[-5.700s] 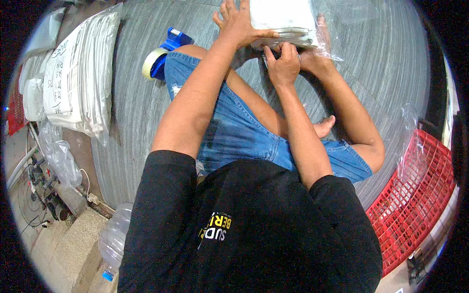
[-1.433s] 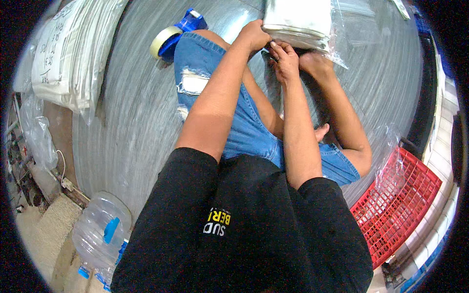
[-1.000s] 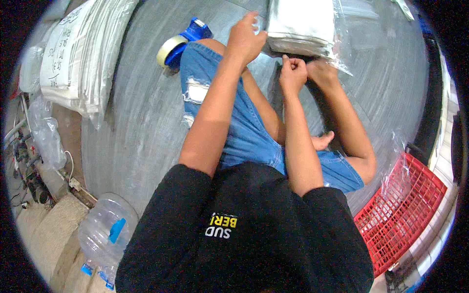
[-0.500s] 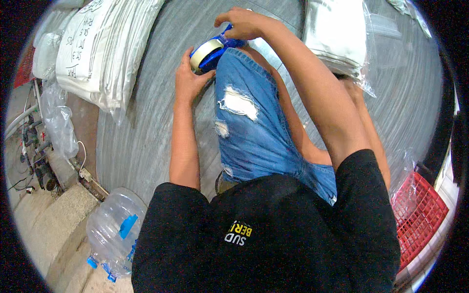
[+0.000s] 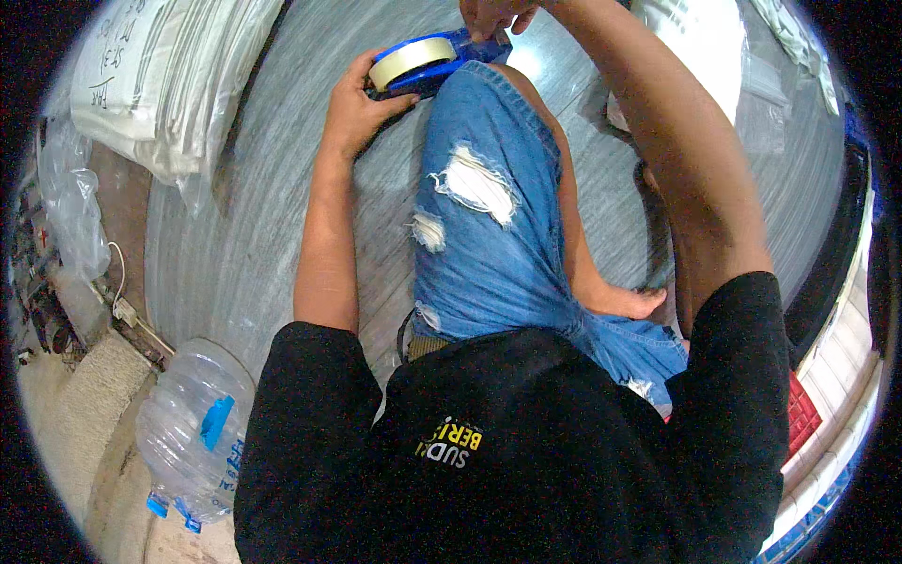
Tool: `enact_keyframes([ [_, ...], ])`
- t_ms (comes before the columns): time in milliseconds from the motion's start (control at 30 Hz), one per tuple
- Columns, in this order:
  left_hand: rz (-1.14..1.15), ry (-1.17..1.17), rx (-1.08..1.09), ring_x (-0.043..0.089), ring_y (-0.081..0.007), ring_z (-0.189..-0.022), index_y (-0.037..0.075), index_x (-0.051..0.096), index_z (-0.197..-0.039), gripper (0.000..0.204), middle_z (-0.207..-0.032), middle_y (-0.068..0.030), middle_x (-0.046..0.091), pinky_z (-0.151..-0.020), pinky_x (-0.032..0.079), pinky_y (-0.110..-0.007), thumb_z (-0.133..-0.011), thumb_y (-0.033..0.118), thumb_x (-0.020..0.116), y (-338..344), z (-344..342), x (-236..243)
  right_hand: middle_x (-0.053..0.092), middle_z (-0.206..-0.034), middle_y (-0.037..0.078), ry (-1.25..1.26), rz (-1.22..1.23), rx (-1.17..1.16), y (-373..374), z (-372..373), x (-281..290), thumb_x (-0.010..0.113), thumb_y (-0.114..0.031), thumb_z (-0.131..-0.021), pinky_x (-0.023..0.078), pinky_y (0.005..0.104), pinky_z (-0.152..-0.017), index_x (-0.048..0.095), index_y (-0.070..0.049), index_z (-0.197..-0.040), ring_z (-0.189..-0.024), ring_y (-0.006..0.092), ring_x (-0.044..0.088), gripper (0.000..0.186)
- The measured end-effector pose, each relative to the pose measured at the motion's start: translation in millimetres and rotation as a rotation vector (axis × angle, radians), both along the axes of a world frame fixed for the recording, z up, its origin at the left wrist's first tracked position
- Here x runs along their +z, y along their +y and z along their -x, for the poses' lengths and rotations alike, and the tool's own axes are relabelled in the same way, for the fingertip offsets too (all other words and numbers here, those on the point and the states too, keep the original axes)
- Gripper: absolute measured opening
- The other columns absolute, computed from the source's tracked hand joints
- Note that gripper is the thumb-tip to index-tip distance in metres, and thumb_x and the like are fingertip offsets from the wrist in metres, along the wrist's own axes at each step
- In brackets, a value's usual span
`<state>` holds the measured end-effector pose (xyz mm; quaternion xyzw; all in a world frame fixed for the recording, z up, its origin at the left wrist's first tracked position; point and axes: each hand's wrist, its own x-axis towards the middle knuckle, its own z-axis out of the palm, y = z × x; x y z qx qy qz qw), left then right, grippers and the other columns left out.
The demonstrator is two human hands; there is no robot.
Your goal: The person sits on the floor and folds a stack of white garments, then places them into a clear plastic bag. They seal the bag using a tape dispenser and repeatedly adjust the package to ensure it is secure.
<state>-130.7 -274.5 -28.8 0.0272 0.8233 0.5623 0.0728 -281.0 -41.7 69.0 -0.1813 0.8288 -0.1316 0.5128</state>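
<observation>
A blue tape dispenser (image 5: 434, 79) carrying a wide cream-coloured tape roll (image 5: 411, 60) is at the top centre, just beyond my bent knee. My left hand (image 5: 360, 105) grips its left end, the thumb along the near side and the fingers behind. At the dispenser's right end, my right hand (image 5: 495, 15) has its fingers bent and drawn together. The picture's top edge cuts off part of that hand, and what its fingertips pinch is too small to tell.
Stacks of white folded bags (image 5: 174, 85) lie at upper left, with another white stack (image 5: 691, 42) at upper right. A large clear water bottle (image 5: 193, 423) rests at lower left. A red plastic basket (image 5: 801, 418) shows at right. Grey floor (image 5: 272, 235) surrounds my legs.
My right hand has shifted up and right along the dispenser to its end, its fingers now closer together. My left hand keeps its grip. The whole view has shifted slightly.
</observation>
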Motion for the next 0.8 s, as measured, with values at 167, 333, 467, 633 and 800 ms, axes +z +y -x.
enact_keyframes([
  [167,-0.023,0.015,0.005,0.066,-0.0191,-0.096,0.006,0.06,-0.122,0.065,-0.106,-0.0077,0.069,-0.086,0.053,-0.032,-0.064,0.013,0.087,-7,-2,-13,0.071,-0.106,0.01,-0.068,0.032,0.034,-3,0,7,0.068,-0.022,-0.086,0.059,0.039,-0.079,0.069,-0.004,-0.116,-0.094,0.0243,0.068,0.035],
  [333,0.047,0.071,-0.044,0.066,-0.0198,-0.097,0.004,0.059,-0.125,0.069,-0.109,-0.0085,0.069,-0.084,0.054,-0.033,-0.064,0.017,0.089,-5,2,0,0.073,-0.096,0.011,0.281,0.258,0.404,37,-4,16,0.066,-0.024,-0.087,0.055,0.038,-0.072,0.074,-0.004,-0.105,-0.088,0.0259,0.068,0.029],
  [467,0.069,0.063,-0.053,0.066,-0.0205,-0.097,0.005,0.058,-0.126,0.071,-0.11,-0.0091,0.069,-0.086,0.053,-0.033,-0.064,0.017,0.089,-6,2,-2,0.072,-0.092,0.01,0.108,0.095,0.193,61,0,16,0.066,-0.026,-0.087,0.053,0.0377,-0.072,0.074,-0.004,-0.103,-0.085,0.0217,0.066,0.028],
  [633,0.07,0.091,-0.054,0.065,-0.0209,-0.099,0.006,0.057,-0.126,0.071,-0.109,-0.0093,0.068,-0.088,0.052,-0.034,-0.063,0.018,0.089,-6,2,-1,0.071,-0.098,0.007,-0.074,0.044,-0.023,72,2,8,0.066,-0.024,-0.087,0.055,0.0365,-0.074,0.072,-0.008,-0.111,-0.087,0.0202,0.065,0.03],
  [800,0.063,0.084,-0.096,0.064,-0.023,-0.103,0.007,0.06,-0.123,0.067,-0.113,-0.0102,0.066,-0.091,0.051,-0.034,-0.064,0.019,0.088,-1,12,2,0.071,-0.102,0.009,-0.12,-0.069,-0.108,104,18,16,0.068,-0.021,-0.086,0.056,0.0368,-0.077,0.071,-0.006,-0.111,-0.093,0.0214,0.065,0.03],
])
